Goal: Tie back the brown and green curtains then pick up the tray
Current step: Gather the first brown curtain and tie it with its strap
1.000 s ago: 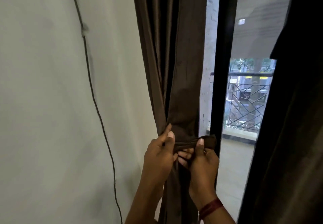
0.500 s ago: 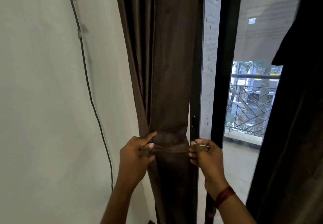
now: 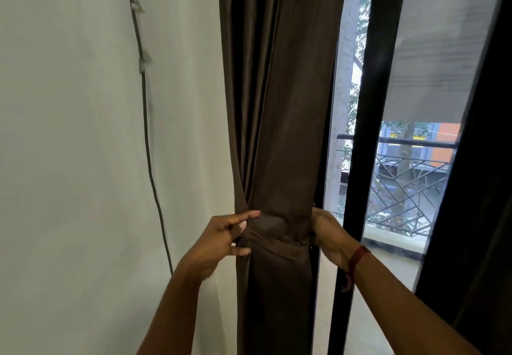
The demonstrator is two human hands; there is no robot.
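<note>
Left hand (image 3: 221,239) grip clenched on the left end of the tie band (image 3: 273,239), thumb and fingers pinching the fabric at the curtain's left edge. Right hand (image 3: 331,234) grip closed on the band's right end, fingers partly hidden behind the curtain edge. Band wraps across the front of the brown curtain (image 3: 279,105), cinching it into a narrow bundle at hand height. Curtain hangs straight, gathered folds on its left side, just beside the white wall (image 3: 69,132). Thin dark cable (image 3: 144,99) runs down the wall, clipped in two spots. Red thread (image 3: 356,261) on the right wrist. Black door frame (image 3: 368,105) right of the curtain, balcony railing (image 3: 407,177) behind the glass. Second dark curtain (image 3: 482,188) at far right, colour unclear. Tray not in view.
</note>
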